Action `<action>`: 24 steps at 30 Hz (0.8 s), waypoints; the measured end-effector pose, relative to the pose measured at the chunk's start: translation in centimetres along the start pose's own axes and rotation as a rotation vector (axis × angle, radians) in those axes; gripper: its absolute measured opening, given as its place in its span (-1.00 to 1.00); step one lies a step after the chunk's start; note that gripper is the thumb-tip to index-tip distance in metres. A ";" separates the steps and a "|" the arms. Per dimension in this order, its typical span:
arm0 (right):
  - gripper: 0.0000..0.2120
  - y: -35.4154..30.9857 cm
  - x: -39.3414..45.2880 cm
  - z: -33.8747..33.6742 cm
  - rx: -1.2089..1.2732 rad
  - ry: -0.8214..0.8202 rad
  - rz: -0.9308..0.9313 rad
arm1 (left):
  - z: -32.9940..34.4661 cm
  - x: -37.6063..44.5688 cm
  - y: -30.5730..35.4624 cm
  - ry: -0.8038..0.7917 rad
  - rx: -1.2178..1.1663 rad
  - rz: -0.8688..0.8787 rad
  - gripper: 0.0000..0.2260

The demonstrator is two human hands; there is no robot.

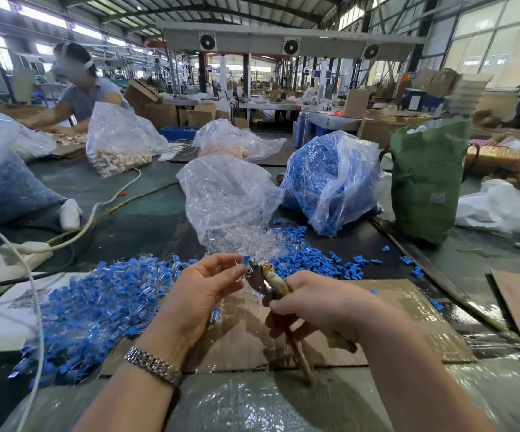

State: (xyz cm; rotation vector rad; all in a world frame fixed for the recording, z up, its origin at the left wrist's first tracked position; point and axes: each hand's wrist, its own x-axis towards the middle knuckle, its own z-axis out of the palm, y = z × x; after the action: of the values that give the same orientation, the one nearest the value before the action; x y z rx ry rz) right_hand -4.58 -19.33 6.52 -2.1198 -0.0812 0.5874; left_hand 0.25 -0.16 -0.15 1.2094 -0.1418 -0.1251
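left hand pinches a small blue plastic piece between thumb and fingertips, up in the air over the brown cardboard sheet. the piece sits right at the nose of a grey metal plier-like tool; can't tell if they touch. right hand has its fingers curled tight round the tool's worn, taped handles. to the left lies a big heap of blue-and-clear parts, and loose blue bits are scattered just behind the hands. further back are a crinkly clear plastic bag, a clear bag stuffed with blue pieces and an upright green sack.
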 end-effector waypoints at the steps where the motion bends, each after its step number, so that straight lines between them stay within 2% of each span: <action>1: -0.91 -0.1 0.0 0.1 -0.002 -0.005 -0.006 | 0.1 -0.1 0.0 -0.007 0.027 -0.001 -0.79; 6: -0.85 0.1 0.1 0.7 0.006 -0.025 -0.025 | 0.4 -0.4 0.0 -0.011 0.201 0.026 -0.81; 10: -0.69 0.9 0.7 1.8 -0.046 0.091 -0.018 | 0.6 -0.4 -0.2 0.010 0.308 0.039 -0.83; 13: -0.65 1.2 1.1 2.5 -0.096 0.156 -0.003 | 0.4 -0.4 -0.4 0.027 0.392 0.046 -0.83; 16: -0.63 1.2 1.2 2.6 -0.130 0.157 0.000 | 0.2 -0.5 -0.5 0.046 0.479 0.054 -0.84; 20: -0.57 1.1 0.3 1.8 -0.035 0.077 0.018 | 0.6 -0.6 -0.3 0.061 0.528 0.108 -0.87; 22: -0.55 1.3 0.0 0.5 0.016 0.079 0.021 | 0.5 -0.6 -0.3 0.168 0.576 0.196 -0.90; 24: -0.62 1.9 0.2 -1.0 -0.030 0.194 0.038 | 0.0 -0.3 -0.4 0.371 0.795 0.280 -0.91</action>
State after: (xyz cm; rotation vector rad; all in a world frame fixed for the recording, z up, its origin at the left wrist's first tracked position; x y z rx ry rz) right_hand -4.27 -21.17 5.47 -2.2008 0.0597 0.4021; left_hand -0.06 -0.23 -0.54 1.9632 -0.0295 0.4408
